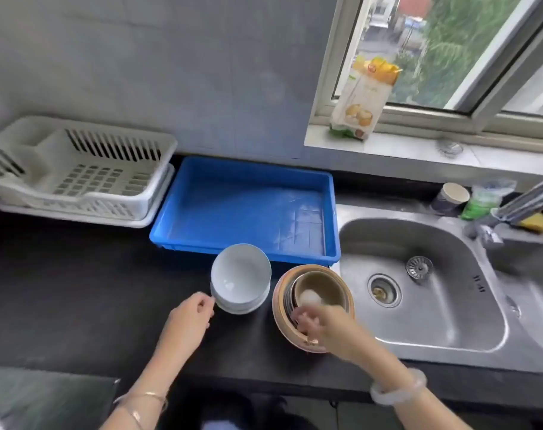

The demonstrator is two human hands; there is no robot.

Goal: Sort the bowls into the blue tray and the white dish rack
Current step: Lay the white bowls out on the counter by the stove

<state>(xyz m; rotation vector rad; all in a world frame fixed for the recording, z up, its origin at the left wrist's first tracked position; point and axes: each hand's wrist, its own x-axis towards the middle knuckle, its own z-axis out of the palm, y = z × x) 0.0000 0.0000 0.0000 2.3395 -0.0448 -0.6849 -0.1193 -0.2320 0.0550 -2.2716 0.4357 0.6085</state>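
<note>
1. A stack of brown bowls [318, 288] stands on the black table [78, 290]. The fingers [299, 318] of the right hand [324, 328] curl over its near rim and grip it, with the tips inside the stack. This hand is blurred, so I cannot tell which bowl of the stack they hold.
2. A stack of white bowls [240, 279] stands just left of those fingers, touching or almost touching the brown stack.
3. The left hand [189, 316] reaches to the near left rim of the white stack. Its fingers [206, 301] are curled, with the tips at the rim. I cannot tell whether they grip it or only touch it.
4. The blue tray [245, 209] lies just beyond both sets of fingers, with the white stack against its near wall.
5. The white dish rack [78, 172] sits beyond and to the left of the left fingers, beside the tray at the wall.
6. The steel sink [450, 305] lies to the right of the right fingers, with a faucet [524, 203] over its far right side.
7. A pale bracelet [399, 387] circles the right wrist.
</note>
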